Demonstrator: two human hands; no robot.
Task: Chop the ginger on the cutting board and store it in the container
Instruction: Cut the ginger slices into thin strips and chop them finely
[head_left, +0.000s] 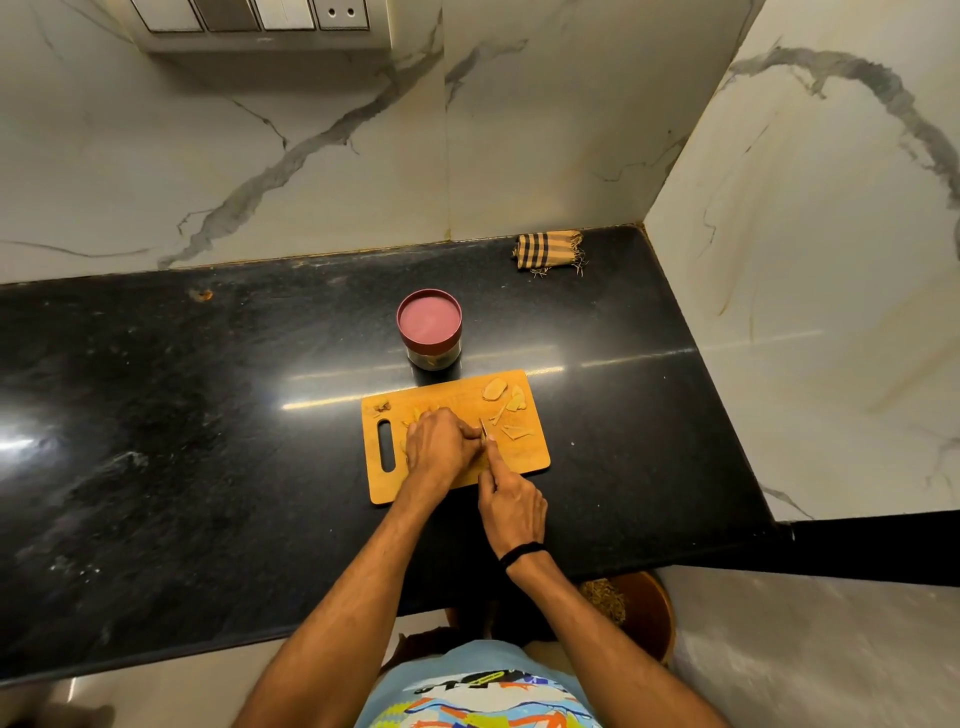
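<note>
A wooden cutting board (530, 457) lies on the black counter. My left hand (439, 447) sits curled over the board's middle, holding down a piece of ginger that it mostly hides. My right hand (511, 506) grips a knife (484, 432) whose blade points away from me, just right of my left fingertips. Ginger slices (506, 402) lie at the board's far right corner. Small ginger bits (382, 407) sit at the far left corner. A clear container with a dark red lid (429, 325) stands closed just behind the board.
A folded checked cloth (549, 251) lies at the back right of the counter (208, 415), near the marble wall corner. The side wall bounds the counter on the right. A brown bin (639, 613) stands on the floor below the counter's front edge.
</note>
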